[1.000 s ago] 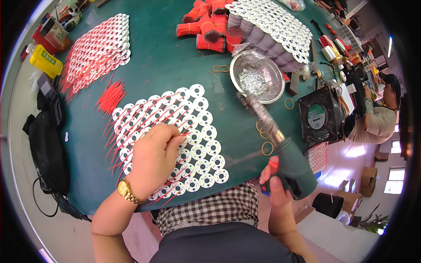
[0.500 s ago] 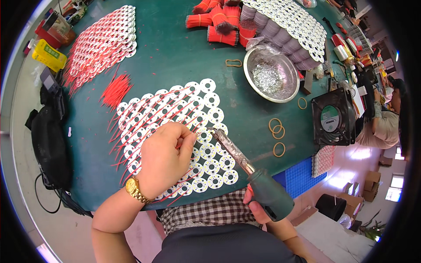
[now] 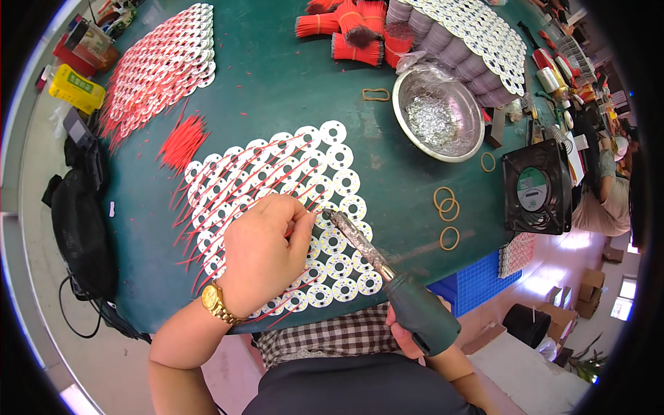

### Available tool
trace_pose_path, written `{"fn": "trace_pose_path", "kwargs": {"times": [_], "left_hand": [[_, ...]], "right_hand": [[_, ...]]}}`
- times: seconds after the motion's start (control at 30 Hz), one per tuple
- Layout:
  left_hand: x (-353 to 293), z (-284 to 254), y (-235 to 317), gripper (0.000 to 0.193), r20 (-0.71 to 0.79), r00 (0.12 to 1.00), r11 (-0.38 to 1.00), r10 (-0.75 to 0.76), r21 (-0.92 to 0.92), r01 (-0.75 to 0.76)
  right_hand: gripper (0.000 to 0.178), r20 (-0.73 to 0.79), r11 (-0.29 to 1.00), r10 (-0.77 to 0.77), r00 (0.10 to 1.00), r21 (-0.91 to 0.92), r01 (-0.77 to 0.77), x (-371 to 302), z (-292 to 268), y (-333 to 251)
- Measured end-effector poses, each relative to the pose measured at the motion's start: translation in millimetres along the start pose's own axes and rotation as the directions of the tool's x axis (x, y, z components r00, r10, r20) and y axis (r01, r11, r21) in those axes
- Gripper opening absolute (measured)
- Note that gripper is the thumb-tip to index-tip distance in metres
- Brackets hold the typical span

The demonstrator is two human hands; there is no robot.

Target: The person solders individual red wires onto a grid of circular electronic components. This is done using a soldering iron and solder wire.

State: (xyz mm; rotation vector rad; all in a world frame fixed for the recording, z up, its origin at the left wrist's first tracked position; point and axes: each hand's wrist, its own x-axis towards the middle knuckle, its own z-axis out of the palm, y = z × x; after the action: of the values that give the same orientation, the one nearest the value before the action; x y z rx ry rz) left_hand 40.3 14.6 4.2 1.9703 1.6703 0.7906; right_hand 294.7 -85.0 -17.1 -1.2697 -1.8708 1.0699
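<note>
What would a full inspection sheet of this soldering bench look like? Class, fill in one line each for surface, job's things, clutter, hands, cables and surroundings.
Surface: dark green table, red wire scraps scattered on it.
Job's things: soldering iron, tip at the white round boards laid in rows with red wires beside them.
Clutter: steel bowl of metal bits, rubber bands, black fan, red wire bundles, second board batch.
Hands: left hand pinches at a board beside the tip; right hand grips the iron's green handle.
Cables: black cord hanging off the left edge.
Surroundings: black bag, yellow box, another person seated at right.
</note>
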Motion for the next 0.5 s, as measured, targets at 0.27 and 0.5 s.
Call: {"fn": "trace_pose_path", "kwargs": {"times": [0.27, 0.5], "left_hand": [[0.1, -0.1, -1.3, 0.012, -0.026, 0.999, 1.000, 0.025, 0.008, -0.024], [1.3, 1.0, -1.0, 0.012, -0.035, 0.999, 0.999, 0.040, 0.021, -0.040]], "right_hand": [[0.011, 0.061, 0.998, 0.065, 0.996, -0.017, -0.064, -1.2, -2.3, -2.2], [0.018, 0.064, 0.997, 0.064, 0.996, -0.046, -0.061, 1.2, -2.9, -7.6]]}}
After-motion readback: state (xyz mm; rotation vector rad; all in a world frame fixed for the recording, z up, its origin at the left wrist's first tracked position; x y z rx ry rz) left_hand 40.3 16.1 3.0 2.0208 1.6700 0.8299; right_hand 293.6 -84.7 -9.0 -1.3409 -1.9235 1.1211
